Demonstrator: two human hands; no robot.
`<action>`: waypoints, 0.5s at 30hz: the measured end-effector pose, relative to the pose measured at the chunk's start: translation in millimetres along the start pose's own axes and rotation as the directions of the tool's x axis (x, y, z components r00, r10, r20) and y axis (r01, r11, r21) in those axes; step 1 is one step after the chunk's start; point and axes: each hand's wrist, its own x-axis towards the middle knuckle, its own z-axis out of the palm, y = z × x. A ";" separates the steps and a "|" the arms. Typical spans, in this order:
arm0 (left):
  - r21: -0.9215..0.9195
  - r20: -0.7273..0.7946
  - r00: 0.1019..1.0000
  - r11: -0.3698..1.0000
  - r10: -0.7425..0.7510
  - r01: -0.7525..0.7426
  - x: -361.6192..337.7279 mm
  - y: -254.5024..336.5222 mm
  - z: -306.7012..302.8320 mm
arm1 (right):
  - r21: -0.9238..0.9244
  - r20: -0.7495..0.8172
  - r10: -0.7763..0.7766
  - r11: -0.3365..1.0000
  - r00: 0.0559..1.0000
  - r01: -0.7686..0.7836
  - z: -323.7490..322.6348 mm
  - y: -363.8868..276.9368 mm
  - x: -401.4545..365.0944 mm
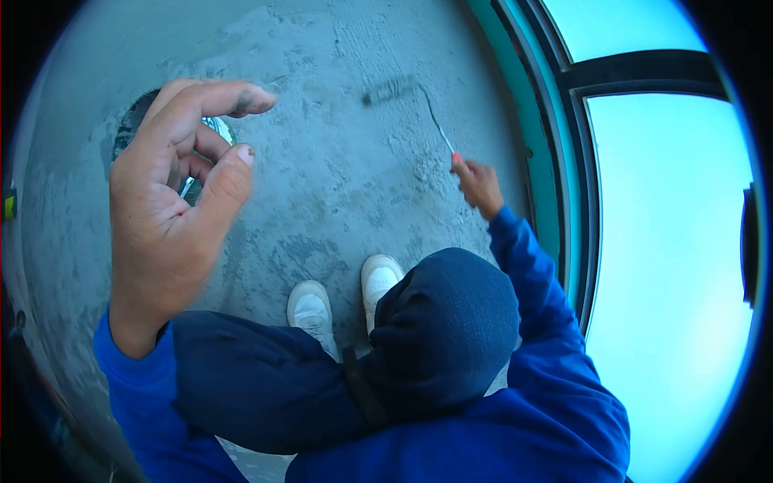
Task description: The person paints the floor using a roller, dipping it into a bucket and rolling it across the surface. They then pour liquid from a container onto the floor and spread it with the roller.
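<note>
My right hand (477,184) grips the red handle of a paint roller (390,91), its thin metal frame bending away ahead of the fingers. The grey roller sleeve is on the rough, smeared grey floor (322,177), slightly blurred. Raised near the camera on the left, my left hand (181,185) is open, with fingers curved and thumb apart, nothing between them. Behind it shows part of a dark, round container (135,121) with something shiny inside; most of it is hidden by the hand.
Along the right runs a dark-framed glass door or window (668,241) with a teal sill (555,161) beside the floor. My white shoes (310,310) stand on the floor between my bent knees (451,314). A small yellow object (9,205) shows at the far left edge.
</note>
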 end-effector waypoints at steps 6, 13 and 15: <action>0.018 -0.061 0.998 1.000 0.020 -0.019 -6.9 5.6 11.1 | -0.152 -0.109 0.046 0.986 0.993 -0.063 -15.8 103.7 -149.9; 0.060 0.040 0.998 0.997 -0.053 0.051 -17.1 6.3 6.9 | -0.054 -0.147 0.344 0.934 0.928 -0.354 -41.0 202.7 -297.5; 0.111 0.043 0.996 0.991 -0.077 0.072 -20.1 5.2 6.4 | 0.091 -0.116 0.442 0.896 0.889 -0.434 -47.9 209.9 -325.2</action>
